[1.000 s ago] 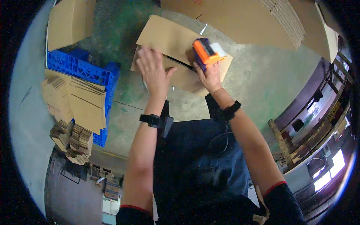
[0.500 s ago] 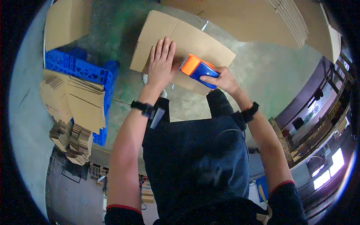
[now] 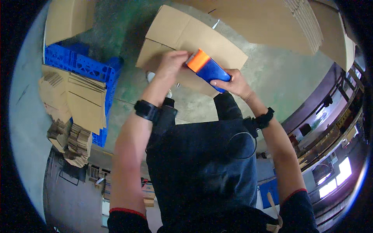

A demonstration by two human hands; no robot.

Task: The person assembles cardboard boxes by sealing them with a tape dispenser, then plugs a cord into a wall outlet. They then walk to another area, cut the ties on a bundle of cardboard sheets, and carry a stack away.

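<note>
Grasping the blue rear of a tape dispenser (image 3: 210,71), the right hand (image 3: 236,83) is holding it over the near side of a cardboard box (image 3: 208,40), with the thumb lying along its side. The dispenser's orange, toothed end is pointing up and to the left; whether it is touching the cardboard, I cannot tell. The left hand (image 3: 172,64) is bending its fingers just beside that toothed end, but blur is hiding whether they are pinching anything. The box is resting on the greenish-grey floor (image 3: 276,81), a broad, creased flap facing upward. Dark bands are circling both wrists, the left band (image 3: 147,110) and the right band (image 3: 265,118), and the person is wearing a dark apron (image 3: 204,159). Farther out on the left, folded cardboard (image 3: 86,103) is leaning against a blue plastic pallet (image 3: 91,68), while a large cardboard piece (image 3: 68,21) is standing above it. At the upper right, a stack of flat cardboard (image 3: 268,25) is lying beyond the box. Bright windows (image 3: 343,171) are shining at the lower right.
</note>
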